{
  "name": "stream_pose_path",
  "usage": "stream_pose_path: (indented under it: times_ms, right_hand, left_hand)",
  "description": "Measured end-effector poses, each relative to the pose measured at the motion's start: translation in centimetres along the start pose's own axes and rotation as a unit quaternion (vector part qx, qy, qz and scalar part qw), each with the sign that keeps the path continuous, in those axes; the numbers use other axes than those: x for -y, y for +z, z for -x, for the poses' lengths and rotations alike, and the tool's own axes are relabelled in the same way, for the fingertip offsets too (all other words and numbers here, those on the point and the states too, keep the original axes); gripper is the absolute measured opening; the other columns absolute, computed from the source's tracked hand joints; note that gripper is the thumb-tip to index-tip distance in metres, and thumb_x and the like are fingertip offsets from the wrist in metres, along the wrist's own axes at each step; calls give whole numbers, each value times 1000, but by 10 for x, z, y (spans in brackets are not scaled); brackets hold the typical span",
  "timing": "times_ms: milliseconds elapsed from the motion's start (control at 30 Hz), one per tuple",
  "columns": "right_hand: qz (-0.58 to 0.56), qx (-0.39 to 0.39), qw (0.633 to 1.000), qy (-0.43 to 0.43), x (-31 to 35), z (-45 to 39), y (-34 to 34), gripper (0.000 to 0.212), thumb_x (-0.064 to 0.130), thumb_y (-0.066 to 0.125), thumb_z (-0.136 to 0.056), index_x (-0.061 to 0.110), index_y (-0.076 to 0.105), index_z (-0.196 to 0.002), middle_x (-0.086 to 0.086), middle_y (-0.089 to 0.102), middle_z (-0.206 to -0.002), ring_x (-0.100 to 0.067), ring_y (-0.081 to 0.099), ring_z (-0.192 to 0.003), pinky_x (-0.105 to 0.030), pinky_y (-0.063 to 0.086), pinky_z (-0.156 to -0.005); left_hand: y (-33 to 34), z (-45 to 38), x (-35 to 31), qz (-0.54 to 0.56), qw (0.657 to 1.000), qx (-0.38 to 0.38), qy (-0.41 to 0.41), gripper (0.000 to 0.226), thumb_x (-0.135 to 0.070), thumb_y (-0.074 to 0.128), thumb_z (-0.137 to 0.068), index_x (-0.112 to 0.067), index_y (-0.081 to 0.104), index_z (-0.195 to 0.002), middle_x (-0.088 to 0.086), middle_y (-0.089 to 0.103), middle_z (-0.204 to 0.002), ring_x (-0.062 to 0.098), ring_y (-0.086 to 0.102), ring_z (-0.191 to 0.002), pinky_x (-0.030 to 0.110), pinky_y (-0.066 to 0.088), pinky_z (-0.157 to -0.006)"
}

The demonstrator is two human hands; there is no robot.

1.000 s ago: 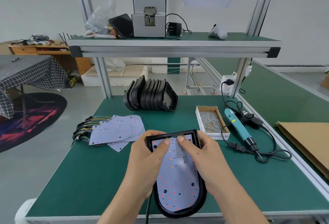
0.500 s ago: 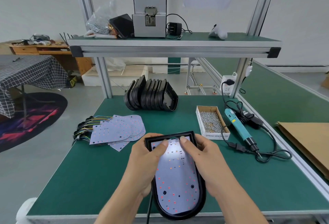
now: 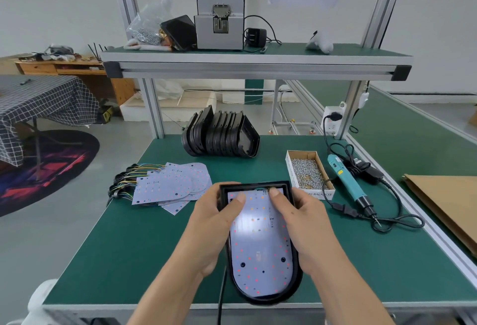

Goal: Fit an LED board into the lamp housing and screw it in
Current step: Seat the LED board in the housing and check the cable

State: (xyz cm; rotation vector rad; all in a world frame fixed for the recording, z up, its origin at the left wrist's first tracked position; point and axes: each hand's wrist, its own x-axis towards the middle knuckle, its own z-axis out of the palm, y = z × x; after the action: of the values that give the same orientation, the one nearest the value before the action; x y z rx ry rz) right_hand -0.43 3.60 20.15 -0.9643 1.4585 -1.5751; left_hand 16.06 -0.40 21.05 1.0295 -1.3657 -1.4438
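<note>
A black lamp housing [image 3: 255, 186] lies at the front middle of the green bench, rounded end toward me. A white LED board [image 3: 260, 255] with red and orange dots lies inside it. My left hand [image 3: 214, 224] grips the housing's left side, thumb pressing the board's top left. My right hand [image 3: 302, 221] grips the right side, thumb on the board's top right. A black cable [image 3: 222, 296] hangs from the housing over the front edge. A cardboard box of screws [image 3: 307, 171] and a teal electric screwdriver [image 3: 347, 182] lie to the right.
Spare LED boards [image 3: 170, 182] with coloured wires lie fanned at the left. A row of black housings [image 3: 222, 135] stands at the back. Brown cardboard [image 3: 446, 203] lies at the far right. An upper shelf [image 3: 253, 66] carries a grey machine [image 3: 219, 17].
Both hands with the housing and board have slid slightly away from me. My thumbs have spread apart toward the board's top corners, and the board sits flatter in the housing.
</note>
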Motion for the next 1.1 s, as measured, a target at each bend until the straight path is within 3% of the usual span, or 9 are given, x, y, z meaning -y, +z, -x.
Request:
stream_pose_path:
  times_ms: [67,167,233,367,500,633,700,867,1100]
  right_hand:
    - [-10,-12,1000,9,3,-2,0,20,23,70,-100,8,78,-91,-16,79,-90,-16,63,-76,-30,50,-68]
    - [2,-16,1000,15,7,-2,2,23,26,72,-99,6,75,-87,-9,70,-80,-17,57,-74,-32,44,-70]
    - [8,-8,1000,17,11,-3,1,21,28,72,-98,9,77,-91,-11,72,-81,-17,60,-75,-33,44,-72]
    - [87,31,996,14,10,3,-10,18,26,74,-97,20,78,-114,-2,81,-97,-11,75,-88,-30,57,-83]
    - [180,57,982,6,-8,22,-16,5,18,74,-96,20,78,-97,13,82,-86,0,71,-73,-16,53,-69]
    - [161,43,986,23,-14,30,-11,8,14,72,-97,21,77,-98,6,83,-91,-23,76,-89,-38,61,-84]
    - [145,39,988,27,-15,30,-8,10,11,71,-97,19,77,-98,5,83,-92,-25,76,-92,-40,61,-87]
    - [126,50,990,25,-15,33,-6,12,11,70,-98,21,76,-100,10,83,-94,-14,77,-90,-22,60,-78]
    - [121,58,991,13,-17,35,-7,11,10,72,-97,19,74,-92,13,79,-78,5,63,-60,-6,47,-60]
  left_hand:
    - [0,-3,1,-14,1000,-12,18,24,-3,57,-106,-21,73,-112,-5,82,-110,11,75,-104,26,56,-90]
    - [5,-8,5,-24,998,-52,21,23,-3,53,-107,-17,70,-110,13,78,-111,37,71,-111,55,56,-101]
    - [7,-12,5,-20,997,-69,19,22,-5,53,-107,-18,70,-108,24,74,-111,40,69,-104,65,51,-103]
    - [2,-22,3,38,993,-110,-17,14,-7,53,-107,-11,67,-106,20,64,-95,29,55,-90,61,54,-96]
    - [-2,-33,1,67,985,-157,-10,13,-6,54,-107,7,56,-109,10,54,-92,26,44,-85,43,42,-80]
    - [0,-32,1,60,983,-174,6,14,-7,54,-106,7,54,-108,5,52,-93,23,41,-85,40,37,-79]
    - [0,-29,0,51,985,-166,12,12,-6,54,-106,5,55,-109,6,55,-94,24,43,-86,41,39,-81]
    - [-3,-24,-1,42,987,-153,30,6,-10,63,-100,-15,66,-96,10,60,-86,23,51,-81,43,48,-82]
    - [-5,-24,1,61,985,-159,38,17,-22,66,-100,-9,59,-93,6,49,-86,25,39,-80,42,38,-77]
